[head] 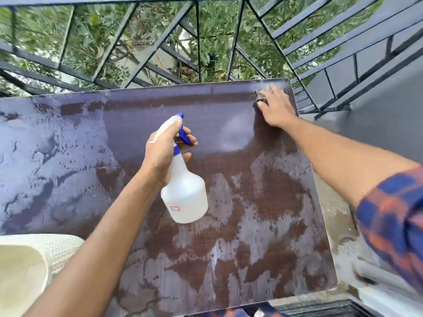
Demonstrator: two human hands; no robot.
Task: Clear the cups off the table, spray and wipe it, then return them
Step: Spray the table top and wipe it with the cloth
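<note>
The table (274, 202) in front of you is brown and streaked with wet patches across most of its top. Your right hand (274, 106) presses a blurred grey cloth (262, 97) flat at the far right corner, fingers spread over it. Your left hand (164, 149) is curled round the neck of a white spray bottle (185, 195) above the middle, a finger at the blue trigger. A black railing (160, 53) runs along the far edge.

The spray bottle (185, 197) is white with a blue trigger (184, 136), the table (274, 202) dark brown wood-grain, the sleeve (393, 216) blue-and-orange plaid.
</note>
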